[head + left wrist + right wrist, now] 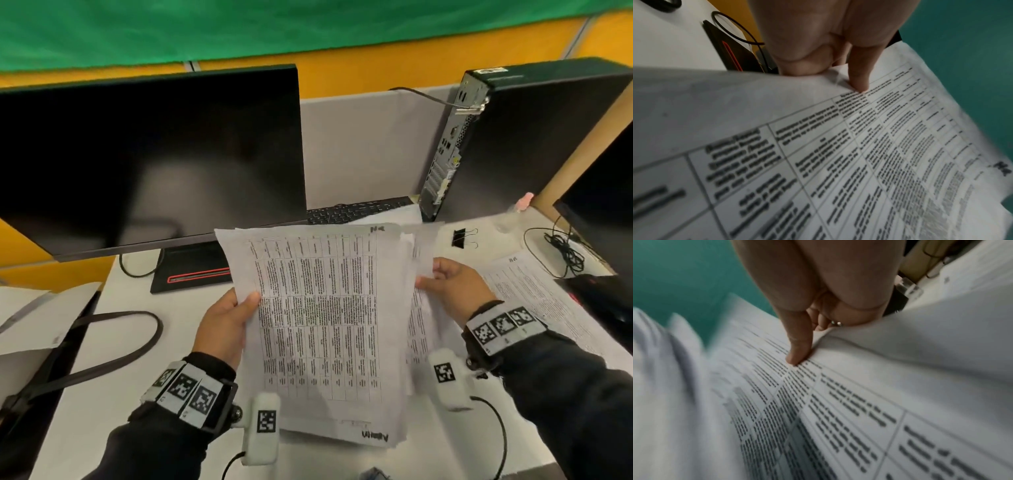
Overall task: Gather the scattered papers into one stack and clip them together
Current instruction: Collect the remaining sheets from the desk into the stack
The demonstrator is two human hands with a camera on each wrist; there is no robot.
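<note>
Even, moderately bright indoor light fills the head view, with soft shadows under the papers (322, 329) near the bottom centre. A pale reflection glows on the dark monitor (150, 161) at left. Straight lines bow toward the frame edges. Both wrist views are dimmer, with printed text smeared by motion blur, worst at the lower corners.

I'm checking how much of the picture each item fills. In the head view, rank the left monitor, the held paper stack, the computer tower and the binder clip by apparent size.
1. Left monitor
2. Paper stack and computer tower: look alike, and the stack is nearer the camera, so unranked
3. Binder clip
</note>
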